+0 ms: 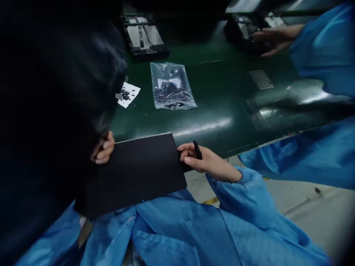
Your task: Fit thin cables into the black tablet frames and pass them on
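panel (138, 166), black and flat, fills the middle of the head view, its near side out over the blue gown (177, 225), apparently past the edge of the green worktop (216, 92); and here's the right hand (198, 159) at its right edge, thumb and fingers part-closed around a black pen-like tool (197, 149) that stands up between them; a loose pinch there could let the tool slip and mark that dark face; across to the left hand (104, 149), fingers curled in by the panel, but the dark shape (55, 111) swallows the rest, so what it grips, if anything, i cannot tell; should that side lack support, the overhang could tip the lot; further up, a clear bag (172, 83) of small dark parts, mouth this way, seemingly unsealed, so a nudge could spill it; beside it, white paper (133, 92) with loose black bits (125, 95), easy for a sleeve to scatter; a co-worker's hand (274, 38) sits well apart, so a bump looks unlikely
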Available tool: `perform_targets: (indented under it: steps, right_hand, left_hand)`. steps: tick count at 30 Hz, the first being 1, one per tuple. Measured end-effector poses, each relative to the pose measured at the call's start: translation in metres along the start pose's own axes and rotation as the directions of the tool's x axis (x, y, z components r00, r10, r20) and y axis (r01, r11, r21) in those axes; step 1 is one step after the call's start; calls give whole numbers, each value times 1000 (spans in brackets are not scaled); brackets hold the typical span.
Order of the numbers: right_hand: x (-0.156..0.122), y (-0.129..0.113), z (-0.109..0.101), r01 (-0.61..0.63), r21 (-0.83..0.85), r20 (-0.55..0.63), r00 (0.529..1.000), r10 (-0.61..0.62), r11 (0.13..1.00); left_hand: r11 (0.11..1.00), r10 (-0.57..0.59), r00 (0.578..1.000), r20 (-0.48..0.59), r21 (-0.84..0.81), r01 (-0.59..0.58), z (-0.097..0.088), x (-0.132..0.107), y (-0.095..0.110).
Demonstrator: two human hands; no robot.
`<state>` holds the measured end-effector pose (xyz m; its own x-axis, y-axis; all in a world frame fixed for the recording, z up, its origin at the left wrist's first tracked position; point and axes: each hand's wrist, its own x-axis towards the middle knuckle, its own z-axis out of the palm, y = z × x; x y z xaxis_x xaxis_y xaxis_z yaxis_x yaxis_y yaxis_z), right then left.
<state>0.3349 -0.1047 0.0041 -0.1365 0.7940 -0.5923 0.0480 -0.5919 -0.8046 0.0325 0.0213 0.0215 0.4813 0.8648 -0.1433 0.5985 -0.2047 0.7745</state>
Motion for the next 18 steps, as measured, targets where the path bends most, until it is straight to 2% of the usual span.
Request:
perform_targets:
  steps: [2, 4, 7, 10, 13, 15, 18]
  right_hand:
    - [0, -3, 1, -24, -46, -10, 1000, 24, 999]
    - [-1, -7, 2, -60, -81, -25, 998, 58, 995]
    - [-2, -13, 2, -125, -107, -39, 992, 122, 986]
    - [-2, -15, 0, -163, -102, -50, 986, 159, 981]
    - [-1, -15, -3, -177, -83, -46, 984, 173, 981]
    - [-1, -14, -4, -177, -67, -32, 984, 176, 982]
    - [-2, -14, -6, -174, -65, 13, 984, 176, 983]
  left_hand:
    - [996, -1, 966, 259, -91, 26, 18, 4, -11]
    - [979, 7, 882, 471, -182, 89, 33, 4, -17]
    - [944, 43, 749, 661, -272, 185, 42, 3, -22]
    - [905, 92, 637, 765, -331, 266, 37, 4, -26]
    - [876, 135, 572, 809, -367, 313, 32, 5, -31]
    - [868, 152, 557, 817, -380, 320, 31, 4, -35]
    - [877, 158, 569, 807, -379, 296, 32, 1, -39]
